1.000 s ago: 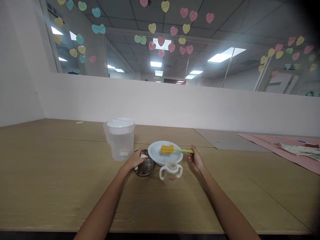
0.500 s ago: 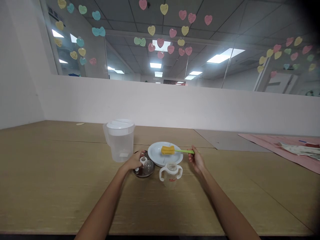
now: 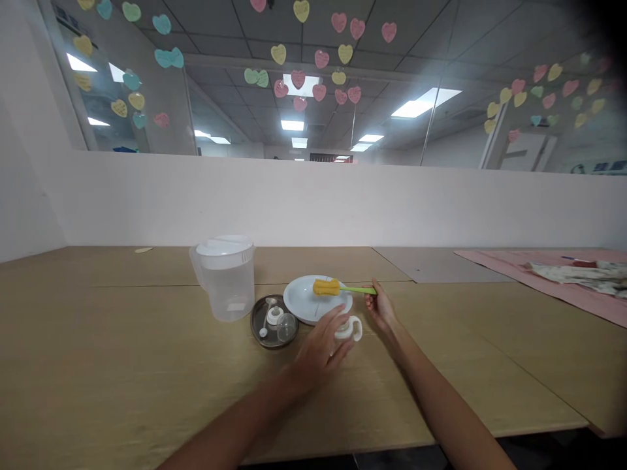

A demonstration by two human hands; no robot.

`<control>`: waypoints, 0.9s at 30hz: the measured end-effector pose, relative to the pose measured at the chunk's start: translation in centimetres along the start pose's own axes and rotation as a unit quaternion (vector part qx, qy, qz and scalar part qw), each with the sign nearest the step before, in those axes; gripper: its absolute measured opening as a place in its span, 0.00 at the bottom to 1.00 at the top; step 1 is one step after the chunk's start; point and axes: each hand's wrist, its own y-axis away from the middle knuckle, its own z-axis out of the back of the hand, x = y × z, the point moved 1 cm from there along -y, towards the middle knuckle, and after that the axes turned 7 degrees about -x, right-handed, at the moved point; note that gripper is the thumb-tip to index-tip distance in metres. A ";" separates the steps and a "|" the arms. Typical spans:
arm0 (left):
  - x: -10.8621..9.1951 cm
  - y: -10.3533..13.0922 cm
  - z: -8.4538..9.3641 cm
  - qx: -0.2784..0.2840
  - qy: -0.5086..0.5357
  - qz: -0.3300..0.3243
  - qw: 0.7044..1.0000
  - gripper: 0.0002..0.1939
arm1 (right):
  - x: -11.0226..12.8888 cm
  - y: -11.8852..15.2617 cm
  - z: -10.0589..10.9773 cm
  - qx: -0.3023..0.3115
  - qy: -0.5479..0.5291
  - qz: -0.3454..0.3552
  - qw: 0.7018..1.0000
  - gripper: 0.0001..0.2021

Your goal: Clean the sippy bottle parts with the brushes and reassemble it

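Observation:
My left hand [image 3: 321, 346] is wrapped around the near left side of a clear baby bottle with white handles [image 3: 349, 328], thumb and fingers on either side, hiding most of its body. My right hand [image 3: 381, 311] pinches the green handle of a bottle brush [image 3: 357, 290]. The brush's yellow sponge head [image 3: 326, 287] is over the white plate [image 3: 300, 294]. Left of the plate, a round metal tray [image 3: 257, 333] holds a white nipple ring [image 3: 275, 316], a clear dome cap [image 3: 287, 328] and a thin straw-like piece with a white end [image 3: 264, 325].
A lidded translucent pitcher [image 3: 229, 287] stands behind the tray to the left. At the far right, a pink cloth [image 3: 494, 264] has a pale folded cloth [image 3: 578, 277] on it. A white wall [image 3: 313, 202] with a window above closes off the wooden table's far side.
My left hand has left the metal tray and moved right onto the bottle, which appears shifted slightly right. My right hand still holds the brush over the plate. The camera view has turned slightly.

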 end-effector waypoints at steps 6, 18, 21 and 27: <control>0.7 0.6 -0.9 -0.002 0.065 0.136 0.989 0.30 | 0.0 -0.5 0.0 -0.010 -0.033 -0.035 0.999 0.16; 0.2 -0.2 1.1 -0.066 -0.009 0.073 0.995 0.25 | 1.5 0.8 -0.5 0.050 -0.131 -0.055 0.989 0.17; 0.8 -0.6 1.7 -0.142 -0.069 0.049 0.986 0.25 | 1.5 0.8 -0.5 0.069 -0.120 -0.047 0.989 0.16; 3.6 -1.6 4.0 -0.127 -0.205 -0.050 0.969 0.26 | 1.4 0.1 -0.2 0.059 -0.056 -0.005 0.997 0.16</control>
